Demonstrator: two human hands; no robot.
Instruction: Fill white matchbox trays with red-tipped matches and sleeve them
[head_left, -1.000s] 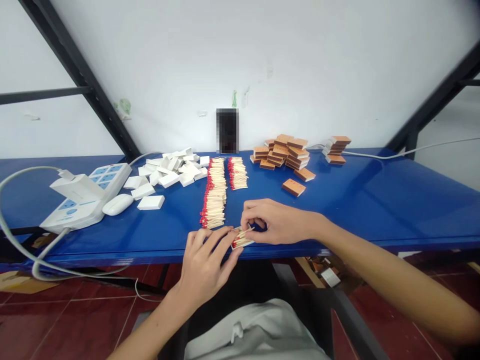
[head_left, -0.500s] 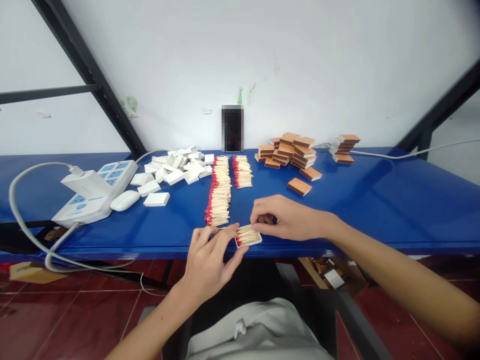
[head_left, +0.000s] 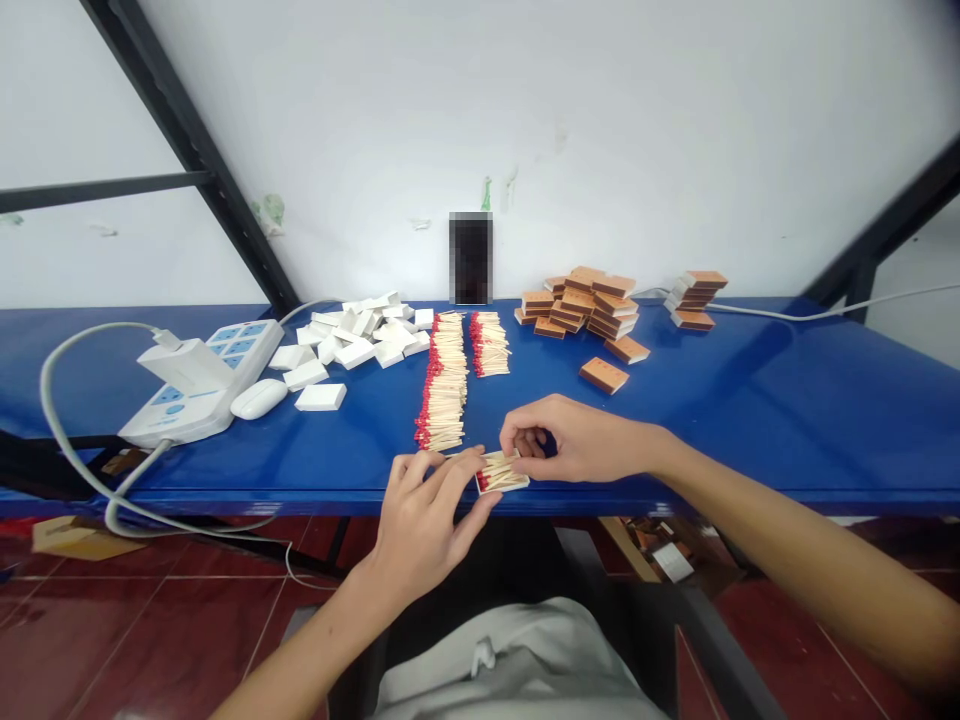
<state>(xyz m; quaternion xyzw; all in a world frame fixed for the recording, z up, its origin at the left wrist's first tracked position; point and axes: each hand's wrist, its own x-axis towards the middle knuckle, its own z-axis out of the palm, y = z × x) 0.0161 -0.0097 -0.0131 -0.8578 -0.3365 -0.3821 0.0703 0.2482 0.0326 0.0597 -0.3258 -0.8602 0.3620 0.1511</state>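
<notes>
Near the front edge of the blue table is a small white matchbox tray (head_left: 516, 487) filled with red-tipped matches (head_left: 495, 473). My left hand (head_left: 426, 505) grips the tray's left end between thumb and fingers. My right hand (head_left: 574, 438) is curled, with thumb and forefinger pinched on the pale match ends at the tray's right side. The matches inside lie somewhat crossed. Just beyond the tray, a long row of matches (head_left: 444, 385) lies with red heads to the left, and a shorter row (head_left: 491, 345) lies beside it.
White trays (head_left: 356, 335) are heaped at back left, near a white earbud case (head_left: 259, 398) and a power strip (head_left: 202, 385) with cables. Orange matchbox sleeves (head_left: 581, 300) are piled at back right, beside a stack (head_left: 697, 300). A blurred-out dark rectangle (head_left: 471, 260) leans against the wall.
The matches in the tray have shifted and look more crossed. Both hands stay at the tray. The whole view has shifted slightly.
</notes>
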